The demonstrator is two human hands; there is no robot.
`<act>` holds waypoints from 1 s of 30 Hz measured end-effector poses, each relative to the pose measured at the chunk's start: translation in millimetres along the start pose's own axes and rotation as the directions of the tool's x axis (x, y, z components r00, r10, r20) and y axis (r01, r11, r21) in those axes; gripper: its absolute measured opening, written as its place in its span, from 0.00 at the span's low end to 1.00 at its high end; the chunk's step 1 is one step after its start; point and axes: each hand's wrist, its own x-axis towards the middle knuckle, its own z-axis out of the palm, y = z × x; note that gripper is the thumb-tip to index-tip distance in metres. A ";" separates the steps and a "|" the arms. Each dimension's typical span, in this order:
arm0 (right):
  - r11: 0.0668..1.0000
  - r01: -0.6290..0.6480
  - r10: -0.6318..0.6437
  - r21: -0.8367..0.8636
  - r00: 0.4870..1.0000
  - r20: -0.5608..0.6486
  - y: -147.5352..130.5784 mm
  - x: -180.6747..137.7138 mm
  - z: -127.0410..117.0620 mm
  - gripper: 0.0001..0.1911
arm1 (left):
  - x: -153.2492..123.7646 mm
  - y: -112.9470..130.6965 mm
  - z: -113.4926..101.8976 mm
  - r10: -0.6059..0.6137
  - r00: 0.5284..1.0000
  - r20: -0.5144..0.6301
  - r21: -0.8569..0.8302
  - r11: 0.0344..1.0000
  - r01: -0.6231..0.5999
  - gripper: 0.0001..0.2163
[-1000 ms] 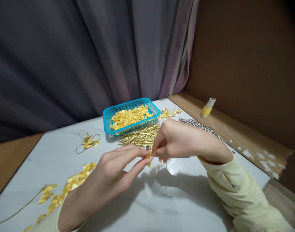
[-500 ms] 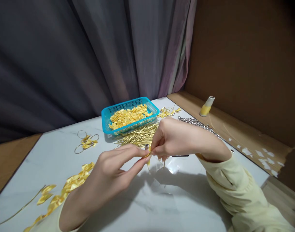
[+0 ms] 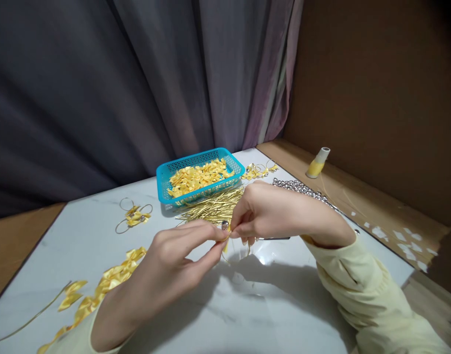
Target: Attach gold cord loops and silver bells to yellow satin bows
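Observation:
My left hand and my right hand meet over the middle of the white table, both pinched on one small yellow ribbon bow with a little silver bell at its top. A thin gold wire hangs below the bow. Behind the hands lies a heap of gold wire ties, and beyond it a blue basket full of yellow bows.
Finished bows with wire loops lie at the left and behind the basket. A chain of yellow bows runs along the near left. A string of silver bells and a yellow thread spool sit right. Curtains hang behind.
Both hands have stayed almost where they were, with small finger movements on the bow. The view has shifted slightly.

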 end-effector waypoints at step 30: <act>1.000 0.011 -0.010 0.012 0.997 -0.077 -2.5 1.1 3.1 0.09 | 6.5 10.3 -5.2 -0.058 0.998 0.003 0.000 0.998 0.058 0.05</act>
